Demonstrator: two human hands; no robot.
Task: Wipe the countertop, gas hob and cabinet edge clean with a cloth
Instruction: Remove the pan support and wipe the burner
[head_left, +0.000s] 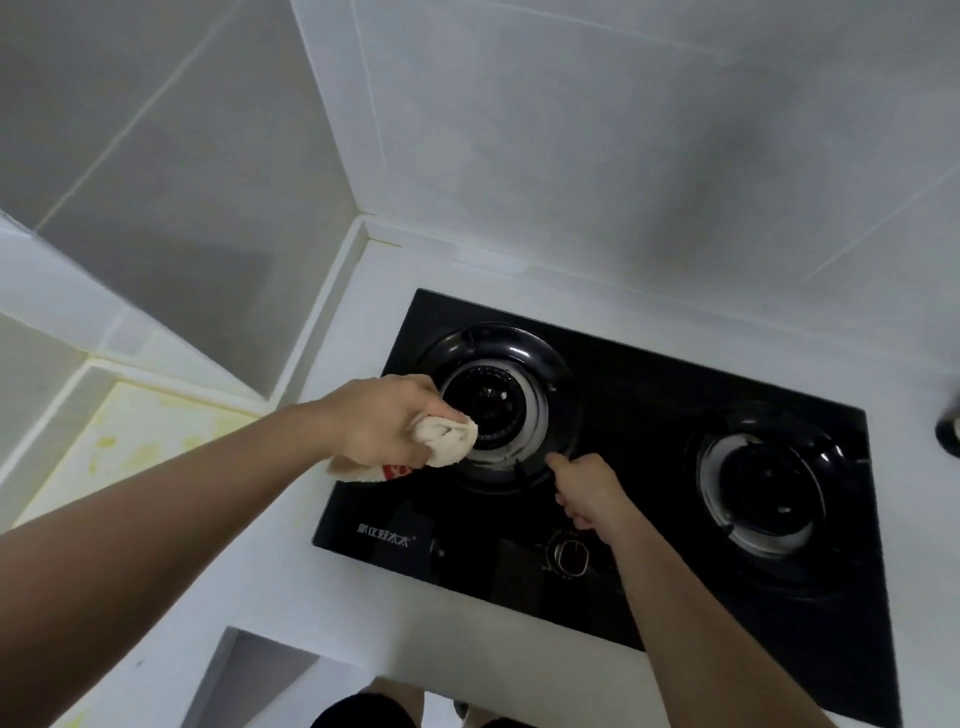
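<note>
A white countertop (291, 566) holds a black gas hob (639, 431). The left hand (384, 421) grips a bunched cloth (447, 439) against the left burner (498, 410) (its rim). The right hand (587, 491) rests just beside it, fingers curled, forefinger extended, holding nothing.

Black glossy hob (644, 395); cream cloth (449, 439), red patch; white countertop (291, 571).

Two bare arms reach forward, both hands low.

The left hand (384, 421) is closed in a fist around a cloth (447, 439), knuckles up. The right hand (589, 491) has curled fingers with the index finger (558, 460) stretched forward, holding nothing.
</note>
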